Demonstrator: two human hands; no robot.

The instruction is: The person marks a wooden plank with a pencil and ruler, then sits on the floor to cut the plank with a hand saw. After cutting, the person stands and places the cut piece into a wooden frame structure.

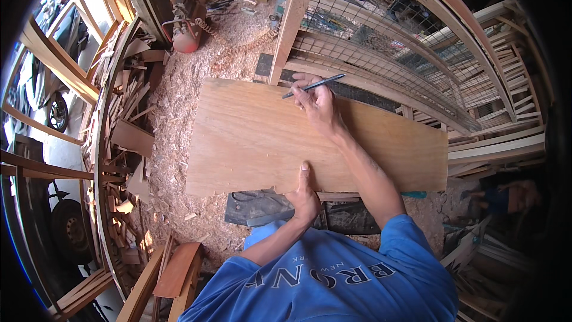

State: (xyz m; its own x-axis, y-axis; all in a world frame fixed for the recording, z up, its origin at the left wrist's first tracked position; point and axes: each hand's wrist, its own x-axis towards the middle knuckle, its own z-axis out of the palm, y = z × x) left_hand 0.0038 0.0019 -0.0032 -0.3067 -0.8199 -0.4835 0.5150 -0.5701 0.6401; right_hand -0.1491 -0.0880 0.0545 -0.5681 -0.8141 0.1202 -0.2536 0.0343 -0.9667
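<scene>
Nearest is the person's blue shirt (pixel 339 286), with a reddish plank (pixel 179 270) leaning on longer timbers off to the lower left. Just ahead of the shirt, the left hand (pixel 305 203) grasps the near edge of a wide wooden board (pixel 256 134), its thumb lying flat on top and its fingers hidden underneath. The board lies across the middle of the view, over a dark surface (pixel 238 207) that shows along the near side and again beyond the far edge; its left end juts out over the floor. Farther across, the right hand (pixel 319 104) pinches a dark pencil (pixel 328 80) between thumb and fingers, the pencil slanting with its lower end at or just above the board near its far edge; whether it touches cannot be told. Past the hands, a large wooden frame (pixel 293 21) with wire mesh (pixel 381 53) stands to the right. Wood shavings (pixel 173 107) cover the floor, scrap wood (pixel 131 134) is heaped at the left, and a red tank (pixel 186 37) with a coiled hose (pixel 256 42) sits farther off.
</scene>
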